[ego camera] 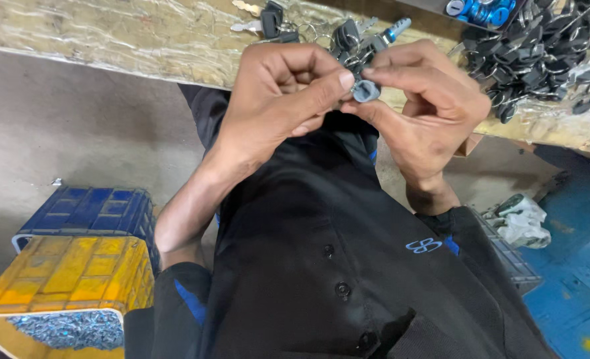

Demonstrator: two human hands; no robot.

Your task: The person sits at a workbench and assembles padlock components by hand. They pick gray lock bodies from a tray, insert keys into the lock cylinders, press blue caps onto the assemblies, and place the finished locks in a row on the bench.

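Both hands meet just in front of the tabletop's (109, 33) near edge, pinching one small grey cylindrical part (366, 90) between them: left hand (278, 100) closed on it with thumb and forefinger, right hand (428, 100) gripping it from the other side. Behind, near that edge: keys with black heads (272, 21). Toward the far right corner: heap of black key parts (541, 53); blue round pieces (484, 12). On the floor, left: yellow crate (76, 272), blue crate (89, 209).

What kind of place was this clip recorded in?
Probably a small key or lock assembly workshop: a pile of black-headed keys on the worn workbench, and a yellow crate holding small metal parts.
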